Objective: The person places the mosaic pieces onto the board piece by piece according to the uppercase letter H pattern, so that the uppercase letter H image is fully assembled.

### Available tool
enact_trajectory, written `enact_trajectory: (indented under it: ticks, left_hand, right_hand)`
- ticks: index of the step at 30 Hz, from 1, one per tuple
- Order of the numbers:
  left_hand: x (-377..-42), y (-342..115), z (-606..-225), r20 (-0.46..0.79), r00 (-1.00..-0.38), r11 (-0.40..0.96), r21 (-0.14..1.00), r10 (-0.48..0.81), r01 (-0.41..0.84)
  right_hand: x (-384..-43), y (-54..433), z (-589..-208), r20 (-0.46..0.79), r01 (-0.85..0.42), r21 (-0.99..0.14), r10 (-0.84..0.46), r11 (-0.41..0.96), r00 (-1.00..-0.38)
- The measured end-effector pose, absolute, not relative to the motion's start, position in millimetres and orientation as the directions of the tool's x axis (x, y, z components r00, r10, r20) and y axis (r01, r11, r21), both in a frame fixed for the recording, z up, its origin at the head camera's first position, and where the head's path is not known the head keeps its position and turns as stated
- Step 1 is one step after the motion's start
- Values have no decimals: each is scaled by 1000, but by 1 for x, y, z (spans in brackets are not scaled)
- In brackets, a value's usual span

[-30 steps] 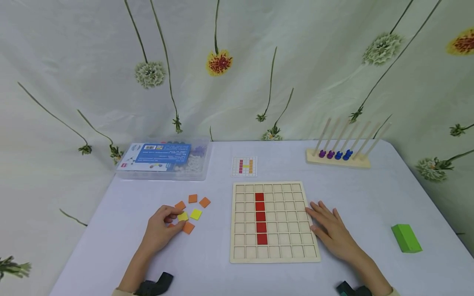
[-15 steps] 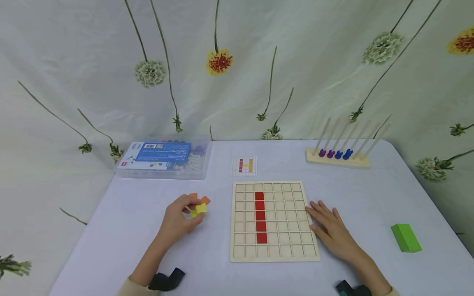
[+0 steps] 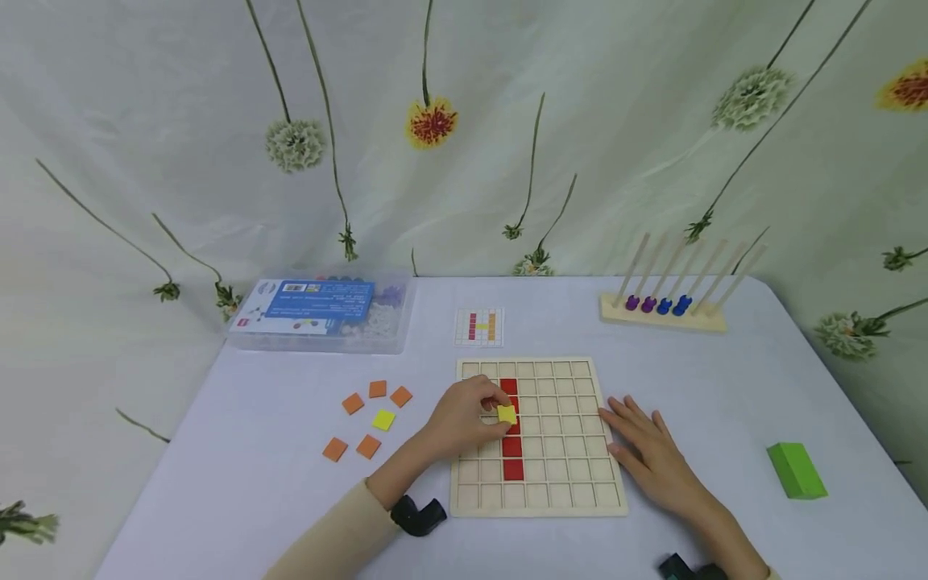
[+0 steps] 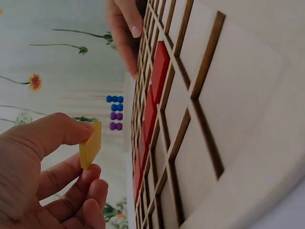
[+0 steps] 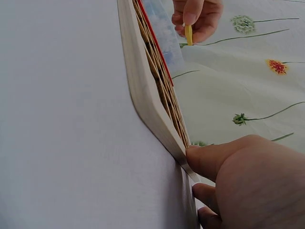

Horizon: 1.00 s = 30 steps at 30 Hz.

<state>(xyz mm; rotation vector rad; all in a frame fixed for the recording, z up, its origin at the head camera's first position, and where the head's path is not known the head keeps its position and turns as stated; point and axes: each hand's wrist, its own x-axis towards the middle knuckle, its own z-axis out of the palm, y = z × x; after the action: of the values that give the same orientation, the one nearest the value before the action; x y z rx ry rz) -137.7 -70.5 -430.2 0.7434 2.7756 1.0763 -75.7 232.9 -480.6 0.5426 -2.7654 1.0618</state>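
Between thumb and fingers my left hand [image 3: 464, 419] pinches a yellow square tile [image 3: 507, 414], held above the wooden grid board [image 3: 565, 509]. The left wrist view shows that yellow tile [image 4: 91, 145] raised clear of the board. A column of red tiles [image 3: 512, 469] fills several cells toward the board's left side, partly hidden by the left hand. With fingers spread, my right hand [image 3: 645, 455] touches the board's right edge. In the right wrist view its thumb [image 5: 209, 155] rests against the board's rim [image 5: 157, 114].
Several orange tiles [image 3: 368, 446] and one yellow tile [image 3: 383, 420] lie left of the board. Behind it is a small pattern card [image 3: 479, 327]. A clear plastic box [image 3: 319, 316] stands back left, a pegged bead stand [image 3: 663, 314] back right, and a green block [image 3: 797, 470] far right.
My left hand has carried the yellow tile from among the loose tiles rightward to over the red column. My right hand has stayed at the board's edge.
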Motion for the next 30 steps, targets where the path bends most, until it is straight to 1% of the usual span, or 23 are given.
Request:
enact_trajectory:
  ticks: [4,9,18,30]
  left_hand:
    - [-142,-55,-435,63,-863,654,625,502,426]
    - [-144,-44,-440,67,-846,655,602,530,457]
    - [-147,-38,-446,36,-841,668,590,540,455]
    - [-144,-36,-449,58,-842,674,571,537,469]
  right_hand:
    - [-76,234,-482,249,-378,-618,-285,689,-926]
    - [-77,234,-483,227,-365,-624,-286,691,-931]
    - [-78,235,-482,222,-356,-627,-279,693,-934]
    - [-79,234,-483,222,-360,-627,-285,690,-932]
